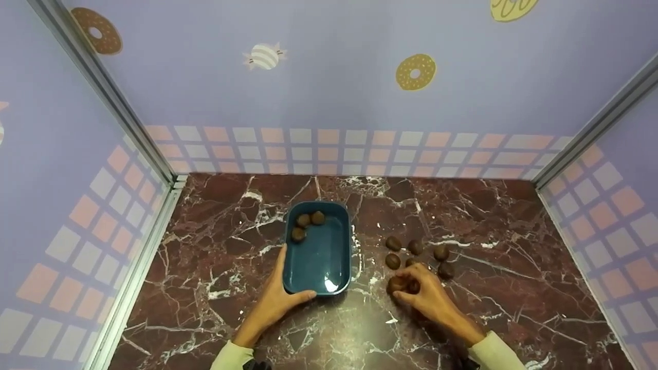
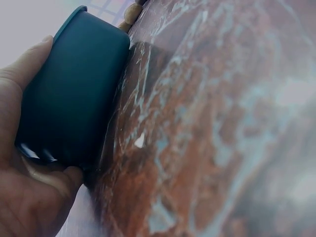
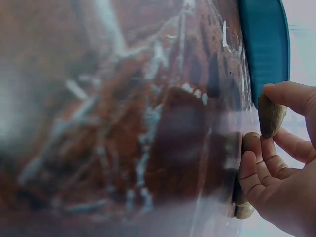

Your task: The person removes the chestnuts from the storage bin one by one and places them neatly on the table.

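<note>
In the head view a blue rectangular container [image 1: 317, 262] lies on the table with 3 brown chestnuts [image 1: 303, 221] at its far left end. My left hand [image 1: 277, 298] holds its near left corner, the thumb along the near side and the fingers along the left side. The left wrist view shows the container's outer wall [image 2: 74, 84] against that hand. To the right, my right hand [image 1: 424, 293] pinches a chestnut [image 3: 270, 116] between thumb and fingers, low over the table. Several loose chestnuts [image 1: 415, 247] lie just beyond it, some partly hidden by the hand.
The table [image 1: 231, 288] has a dark red marbled, glossy top. A lilac wall [image 1: 334, 103] with printed sweets and checks closes the back, and similar panels stand left and right. Metal rails [image 1: 136, 123] run along the corners.
</note>
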A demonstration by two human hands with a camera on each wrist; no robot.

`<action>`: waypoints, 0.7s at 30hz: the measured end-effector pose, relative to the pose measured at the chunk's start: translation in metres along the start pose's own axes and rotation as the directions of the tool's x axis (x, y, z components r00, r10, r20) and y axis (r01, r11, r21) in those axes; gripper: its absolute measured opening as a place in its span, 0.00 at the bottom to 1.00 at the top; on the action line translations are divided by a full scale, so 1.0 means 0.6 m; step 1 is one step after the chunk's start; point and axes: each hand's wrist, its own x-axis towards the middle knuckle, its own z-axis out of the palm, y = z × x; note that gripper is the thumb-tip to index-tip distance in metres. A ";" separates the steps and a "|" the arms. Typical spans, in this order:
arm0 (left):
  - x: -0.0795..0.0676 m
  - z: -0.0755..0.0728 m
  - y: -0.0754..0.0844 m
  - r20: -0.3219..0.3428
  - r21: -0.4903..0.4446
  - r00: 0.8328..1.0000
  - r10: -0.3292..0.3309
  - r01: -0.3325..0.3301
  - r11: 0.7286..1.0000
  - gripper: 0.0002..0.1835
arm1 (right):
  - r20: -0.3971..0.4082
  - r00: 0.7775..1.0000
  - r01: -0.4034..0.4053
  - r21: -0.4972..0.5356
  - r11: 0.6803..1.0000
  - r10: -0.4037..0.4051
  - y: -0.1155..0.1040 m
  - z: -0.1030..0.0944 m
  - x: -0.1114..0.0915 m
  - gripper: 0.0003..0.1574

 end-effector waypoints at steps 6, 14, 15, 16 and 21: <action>-0.001 0.000 -0.002 -0.010 -0.010 1.000 -0.008 0.008 1.000 0.74 | -0.001 1.000 -0.008 -0.003 1.000 0.008 0.005 0.002 -0.002 0.24; -0.003 0.000 -0.002 -0.016 0.010 1.000 0.000 0.000 1.000 0.74 | 0.007 1.000 -0.014 -0.008 1.000 0.014 0.009 0.004 -0.001 0.24; -0.003 0.001 -0.001 -0.015 0.008 1.000 -0.002 0.003 1.000 0.74 | 0.011 1.000 -0.017 -0.009 1.000 0.017 0.009 0.004 -0.002 0.24; -0.003 0.001 0.000 -0.014 0.007 1.000 -0.001 0.001 1.000 0.74 | 0.014 1.000 -0.020 -0.009 1.000 0.021 0.009 0.004 -0.002 0.24; -0.003 0.000 0.001 -0.012 0.022 1.000 0.001 -0.001 1.000 0.74 | 0.024 1.000 -0.020 -0.024 1.000 0.020 0.011 0.007 -0.003 0.25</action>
